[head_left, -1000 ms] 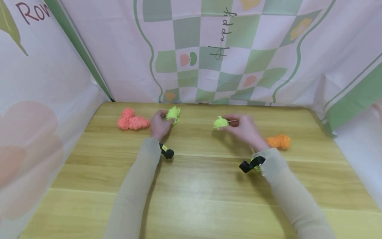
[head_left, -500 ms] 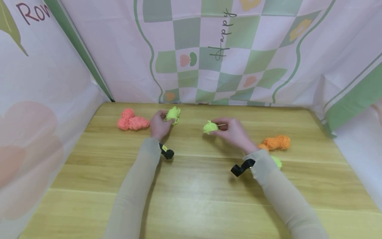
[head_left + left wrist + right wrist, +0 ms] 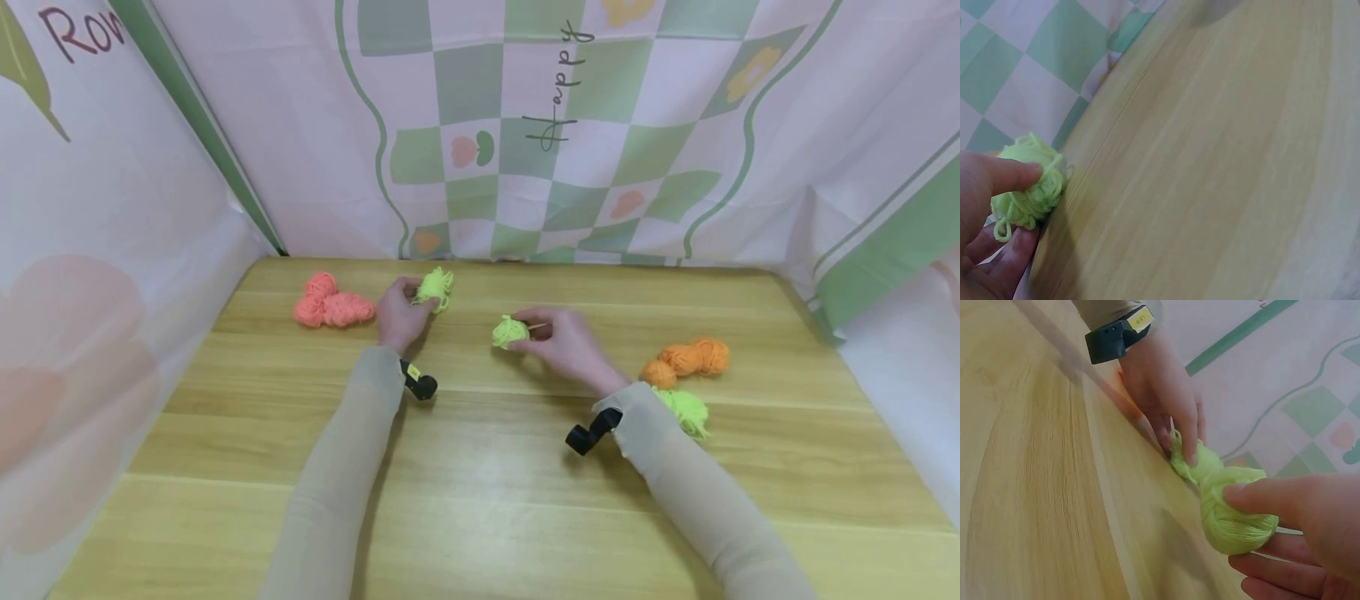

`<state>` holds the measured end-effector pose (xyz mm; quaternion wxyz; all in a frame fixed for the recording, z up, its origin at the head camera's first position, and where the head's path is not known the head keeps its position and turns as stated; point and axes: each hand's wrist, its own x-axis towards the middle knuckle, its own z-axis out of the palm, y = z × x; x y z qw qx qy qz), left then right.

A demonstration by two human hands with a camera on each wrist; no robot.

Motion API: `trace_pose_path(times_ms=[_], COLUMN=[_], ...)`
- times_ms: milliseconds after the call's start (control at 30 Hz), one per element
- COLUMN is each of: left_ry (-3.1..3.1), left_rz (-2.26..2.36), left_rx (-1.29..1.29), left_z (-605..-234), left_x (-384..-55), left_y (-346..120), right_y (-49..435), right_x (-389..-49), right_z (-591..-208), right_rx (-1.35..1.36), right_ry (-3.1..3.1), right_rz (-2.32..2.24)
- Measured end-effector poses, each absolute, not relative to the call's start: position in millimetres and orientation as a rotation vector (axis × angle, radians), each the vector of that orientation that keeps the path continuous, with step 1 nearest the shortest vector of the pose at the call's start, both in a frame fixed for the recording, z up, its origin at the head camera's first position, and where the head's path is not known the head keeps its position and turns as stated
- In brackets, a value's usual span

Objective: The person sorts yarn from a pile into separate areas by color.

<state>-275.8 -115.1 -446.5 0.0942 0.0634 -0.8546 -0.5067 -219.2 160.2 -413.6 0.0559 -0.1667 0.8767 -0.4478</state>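
Observation:
At the back of the table, left of the middle, my left hand (image 3: 402,313) grips a small yellow-green ball of yarn (image 3: 437,286). In the left wrist view the thumb lies across this yarn (image 3: 1032,194), which has loose loops and sits right at the tabletop. My right hand (image 3: 567,340) pinches a second yellow-green ball of yarn (image 3: 510,332) between thumb and fingers, above the table near its middle. The right wrist view shows that ball (image 3: 1235,515) neatly wound, overlapping the yarn under the left hand behind it.
Pink balls of yarn (image 3: 333,307) lie just left of my left hand. On the right are orange balls of yarn (image 3: 697,357) and another yellow-green one (image 3: 684,411), partly behind my right sleeve. A printed curtain (image 3: 517,200) hangs along the table's back edge (image 3: 480,263).
My right hand has moved left and slightly nearer the front with its ball of yarn, uncovering more of the orange and yellow-green yarn at right. My left hand has stayed in place.

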Motion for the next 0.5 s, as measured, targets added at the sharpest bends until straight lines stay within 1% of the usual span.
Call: trace_pose_path(times_ms=[333,500], left_ry=[-2.537,-2.541], left_rz=[-1.483,-1.473], left_rx=[0.169,0.173], left_z=[-450,-449], left_x=[-278,-278], left_y=[-116,-116], right_y=[145,136], right_x=[-226,-233], right_z=[-412,-410], right_rx=[-0.441,-0.451], right_ry=[2.643,2.615], right_rz=[-1.409,-1.463])
